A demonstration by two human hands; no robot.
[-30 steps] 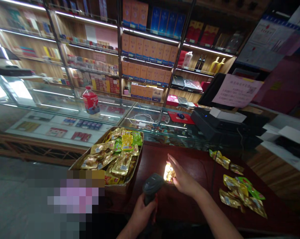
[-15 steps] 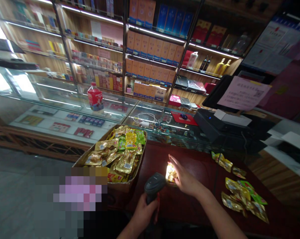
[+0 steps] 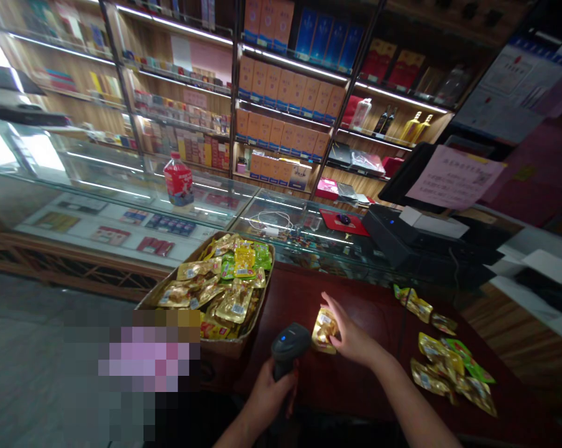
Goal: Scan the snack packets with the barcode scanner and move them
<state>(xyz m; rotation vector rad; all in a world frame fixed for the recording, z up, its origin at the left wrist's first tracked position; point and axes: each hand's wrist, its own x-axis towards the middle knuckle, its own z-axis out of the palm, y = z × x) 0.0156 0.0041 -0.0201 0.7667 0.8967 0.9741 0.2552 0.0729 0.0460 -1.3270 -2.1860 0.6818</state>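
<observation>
My left hand (image 3: 270,393) is wrapped round the handle of a dark barcode scanner (image 3: 290,343), whose head points right and shows a small blue light. Just beyond the scanner's front, a gold snack packet (image 3: 324,331) lies on the dark red tabletop (image 3: 290,292). My right hand (image 3: 353,336) grips that packet by its right side, thumb near the lower edge and fingers at the upper one. To the left stands an open cardboard box (image 3: 267,292) filled with gold, yellow and green packets (image 3: 238,302).
Several loose packets (image 3: 442,367) lie at the table's right. Behind are a glass counter (image 3: 206,218) with a red jug (image 3: 178,180), a white cable (image 3: 271,230), a mouse (image 3: 344,219) and a black machine (image 3: 416,230). Stocked shelves line the wall.
The bright scanner light on the packet has gone out, and a blue light now shows on the scanner. The packet and both hands have hardly moved.
</observation>
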